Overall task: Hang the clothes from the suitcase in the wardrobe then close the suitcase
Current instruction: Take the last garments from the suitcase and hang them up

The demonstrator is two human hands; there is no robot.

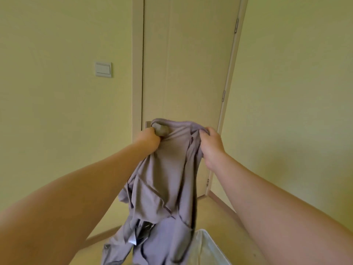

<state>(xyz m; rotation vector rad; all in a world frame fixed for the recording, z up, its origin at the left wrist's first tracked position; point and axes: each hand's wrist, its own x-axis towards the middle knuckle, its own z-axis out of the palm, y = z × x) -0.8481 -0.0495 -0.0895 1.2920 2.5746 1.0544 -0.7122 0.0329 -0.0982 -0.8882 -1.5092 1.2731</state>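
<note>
Closest in, at the bottom edge, the tail of the mauve garment (pixel 172 169) dangles crumpled over a pale, cloth-lined rim (pixel 208 243) that may be the suitcase, though too little shows to say. From there the cloth hangs in loose folds up to its top edge, which is bunched between two outstretched arms. The left grip (pixel 148 137) is curled tight round a wad of fabric at one end, the right grip (pixel 212 142) is closed on the other end, and the stretch between them sags only a little. The garment therefore hangs from both, directly below and between them. I take this to be the sorting-out step before hanging. To do it well, work each grip out to a shoulder seam so the piece drops flat, and lift the tail clear of the rim before turning away. No hanger or wardrobe is in sight. Beyond stands a closed door (pixel 187 64), its handle (pixel 148 124) half hidden by the cloth, with a light switch (pixel 103 69) on the wall to its left.
</note>
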